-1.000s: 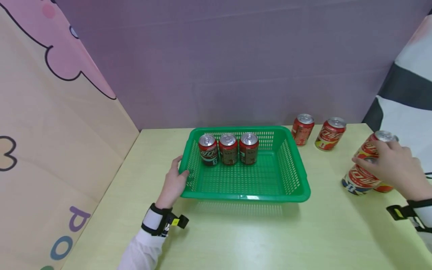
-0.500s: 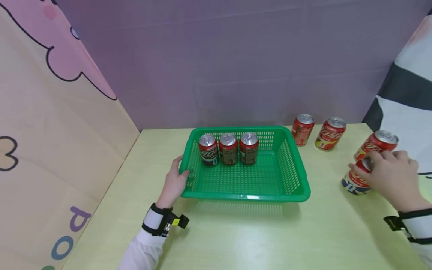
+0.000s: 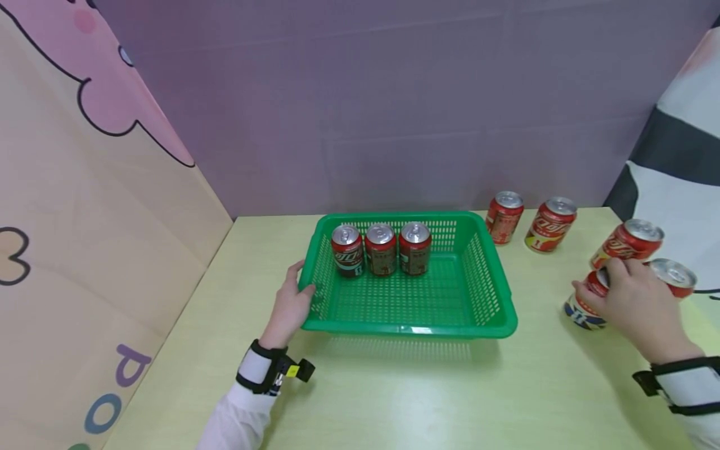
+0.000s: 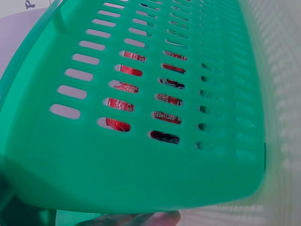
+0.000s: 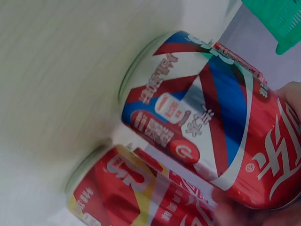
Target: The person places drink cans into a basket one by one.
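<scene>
Your left hand (image 3: 289,312) grips the near part of the left rim of the green basket (image 3: 410,330), thumb lapped over the edge, fingers on the outer side. Your left wrist view shows only some fingers (image 4: 141,219) under the basket's end, but it looks straight at the slotted wall, where bits of red can show through the holes. The head view gives you what that wall hides: a left can (image 3: 348,255), a middle can (image 3: 380,253) and a right can (image 3: 415,253), upright in a row toward the back left of the basket.

Your right hand (image 3: 641,306) is curled round the top of the blue-banded can (image 3: 584,314), well apart from the basket on the right of the counter (image 3: 382,387). From the head, your hand covers much of that can; the right wrist view opens up its side, with red, white and blue slants and a square printed code. You cannot tell whether its base touches the counter. That same view shows a red-and-yellow can (image 5: 117,188) just beside it. Only the head view sets out the others plainly: two back cans (image 3: 551,226) near the purple cloth (image 3: 360,106).
</scene>
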The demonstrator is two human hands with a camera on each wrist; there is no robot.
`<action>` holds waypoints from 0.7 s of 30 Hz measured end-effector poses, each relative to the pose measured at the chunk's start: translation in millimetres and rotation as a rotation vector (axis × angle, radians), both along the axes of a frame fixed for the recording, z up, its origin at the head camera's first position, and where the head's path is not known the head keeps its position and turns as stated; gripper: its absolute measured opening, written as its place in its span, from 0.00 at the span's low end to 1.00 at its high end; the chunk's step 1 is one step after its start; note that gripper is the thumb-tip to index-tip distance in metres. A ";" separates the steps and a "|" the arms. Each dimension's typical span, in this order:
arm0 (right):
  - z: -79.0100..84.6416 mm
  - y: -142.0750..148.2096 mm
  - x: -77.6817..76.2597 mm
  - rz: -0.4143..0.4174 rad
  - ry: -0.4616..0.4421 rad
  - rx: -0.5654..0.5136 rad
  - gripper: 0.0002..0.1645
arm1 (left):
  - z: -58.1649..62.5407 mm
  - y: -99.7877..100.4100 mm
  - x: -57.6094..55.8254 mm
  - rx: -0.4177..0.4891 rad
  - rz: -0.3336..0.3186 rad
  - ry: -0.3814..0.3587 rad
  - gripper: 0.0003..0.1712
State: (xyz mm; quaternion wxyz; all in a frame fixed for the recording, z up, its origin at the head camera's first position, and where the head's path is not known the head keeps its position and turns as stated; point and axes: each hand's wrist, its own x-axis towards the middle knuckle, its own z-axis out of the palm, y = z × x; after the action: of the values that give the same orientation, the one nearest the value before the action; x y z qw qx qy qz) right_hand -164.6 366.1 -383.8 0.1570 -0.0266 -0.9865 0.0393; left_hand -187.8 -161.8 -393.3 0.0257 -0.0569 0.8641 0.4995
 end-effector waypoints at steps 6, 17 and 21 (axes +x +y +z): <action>0.9 -0.2 -0.3 -0.028 -0.058 -0.065 0.41 | 0.5 0.0 0.2 0.001 -0.001 -0.002 0.33; 19.6 -10.8 -13.3 -0.001 -0.061 -0.117 0.37 | 0.0 0.4 0.0 -0.004 -0.002 -0.003 0.33; 44.0 -28.0 -21.9 0.042 -0.047 -0.124 0.38 | 0.2 -0.1 0.1 -0.004 -0.003 -0.002 0.33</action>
State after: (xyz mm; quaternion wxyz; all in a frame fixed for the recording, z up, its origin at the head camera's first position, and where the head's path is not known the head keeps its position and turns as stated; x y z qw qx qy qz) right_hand -186.4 338.1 -339.8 0.1309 -0.0167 -0.9859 0.1028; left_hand -187.7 -161.9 -393.1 0.0273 -0.0563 0.8652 0.4975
